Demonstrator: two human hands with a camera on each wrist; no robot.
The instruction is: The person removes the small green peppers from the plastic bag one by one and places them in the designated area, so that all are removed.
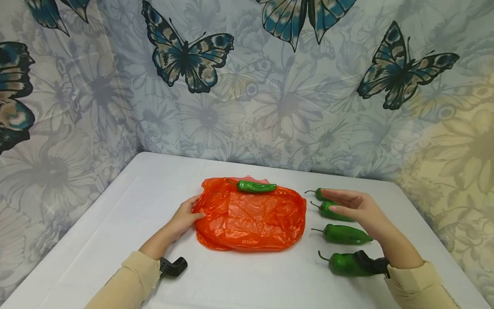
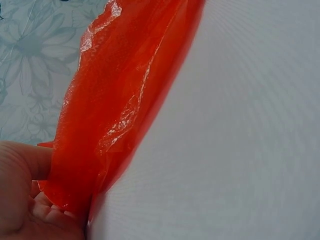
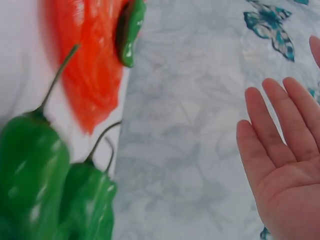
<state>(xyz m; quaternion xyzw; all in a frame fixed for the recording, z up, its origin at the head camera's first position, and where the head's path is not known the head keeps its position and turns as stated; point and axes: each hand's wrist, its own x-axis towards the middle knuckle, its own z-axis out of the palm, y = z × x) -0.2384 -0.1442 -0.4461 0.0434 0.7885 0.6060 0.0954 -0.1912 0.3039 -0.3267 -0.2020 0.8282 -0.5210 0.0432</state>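
Observation:
An orange-red plastic bag [image 1: 254,219] lies spread on the white table. My left hand [image 1: 186,218] pinches its left edge, thumb on top; the left wrist view shows the thumb and fingers [image 2: 50,212] at the bag's crumpled border. On the bag's far edge rests one green pepper [image 1: 256,186]. My right hand [image 1: 356,208] is held over the row of green peppers at the right, fingers straight and palm bare in the right wrist view. It overlaps the two farthest, a pepper [image 1: 318,194] and another pepper [image 1: 332,211], in the head view.
Nearer along the same row lie a green pepper [image 1: 345,234] and a large pepper [image 1: 345,264], partly hidden by the black wrist camera [image 1: 370,262]. A butterfly-print cloth [image 1: 247,107] hangs behind the white table [image 1: 162,171].

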